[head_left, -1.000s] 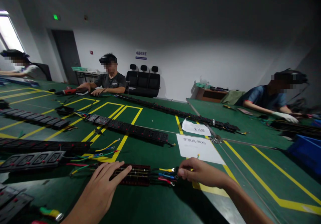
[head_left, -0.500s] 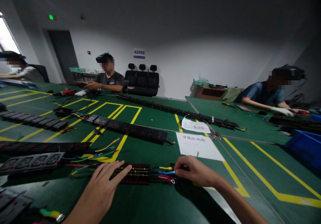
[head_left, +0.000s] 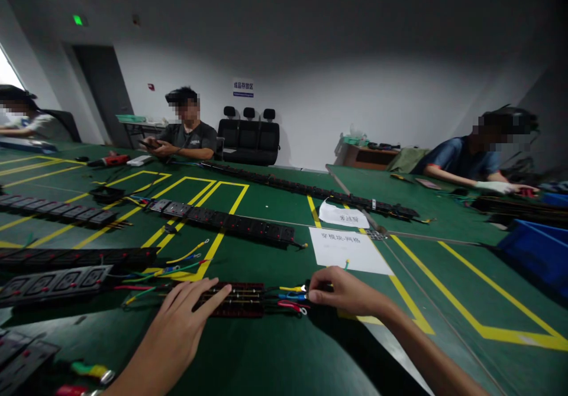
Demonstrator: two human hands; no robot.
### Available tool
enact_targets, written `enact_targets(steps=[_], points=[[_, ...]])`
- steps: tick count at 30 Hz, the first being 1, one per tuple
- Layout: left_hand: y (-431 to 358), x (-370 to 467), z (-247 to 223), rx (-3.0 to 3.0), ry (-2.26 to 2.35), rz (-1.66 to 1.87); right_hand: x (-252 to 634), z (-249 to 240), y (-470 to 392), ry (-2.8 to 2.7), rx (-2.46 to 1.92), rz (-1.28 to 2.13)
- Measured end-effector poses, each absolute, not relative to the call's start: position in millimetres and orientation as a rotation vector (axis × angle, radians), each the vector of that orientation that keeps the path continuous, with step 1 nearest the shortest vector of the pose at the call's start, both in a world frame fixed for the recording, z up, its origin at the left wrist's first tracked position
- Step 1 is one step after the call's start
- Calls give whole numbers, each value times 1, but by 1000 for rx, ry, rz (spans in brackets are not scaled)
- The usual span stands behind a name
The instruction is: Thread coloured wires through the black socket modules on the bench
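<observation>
A dark strip module (head_left: 242, 301) with lengthwise metal bars lies on the green table in front of me. My left hand (head_left: 189, 307) lies over its left part, fingers stretched out and spread across the bars. From the module's right end come a yellow-sleeved wire (head_left: 290, 289), a blue wire (head_left: 290, 296) and a red wire (head_left: 289, 306) with a ring terminal. My right hand (head_left: 335, 289) is closed in a pinch at the tip of the blue wire; its fingertips hide the terminal there. Red and green wires (head_left: 139, 292) leave the module's left side.
Socket strips (head_left: 57, 283) lie to the left, and a longer socket strip (head_left: 222, 221) runs across beyond the module. Printed paper (head_left: 350, 251) lies ahead of my right hand. A blue bin (head_left: 536, 254) stands at right. Co-workers sit around the table, one wearing a white glove (head_left: 494, 187).
The view has shifted slightly, so most things sit a little higher and further left. Both my hands keep nearly the same place at the module. The co-worker opposite has brought their hands together.
</observation>
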State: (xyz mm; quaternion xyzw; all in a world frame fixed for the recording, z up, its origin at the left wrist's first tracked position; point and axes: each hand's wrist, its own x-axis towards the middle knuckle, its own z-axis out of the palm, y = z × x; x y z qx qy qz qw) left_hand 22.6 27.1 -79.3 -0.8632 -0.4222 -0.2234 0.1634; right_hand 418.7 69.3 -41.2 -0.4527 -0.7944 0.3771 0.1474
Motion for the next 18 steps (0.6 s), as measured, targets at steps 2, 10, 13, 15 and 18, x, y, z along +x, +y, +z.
enact_targets(steps=[2, 10, 13, 15, 18], points=[[27, 22, -79, -2468, -1205, -633, 422, -40, 70, -2253, -1349, 1132], [26, 25, -69, -2517, -1219, -557, 404, -44, 67, -2136, -1486, 1089], [27, 25, -69, -2534, -1222, -561, 398, -44, 66, -1944, -1505, 1222], [27, 25, -69, -2542, -1219, -564, 396, -42, 65, -1861, -1527, 1297], [27, 26, -69, -2550, -1216, -556, 394, -38, 62, -1803, -1605, 1368]])
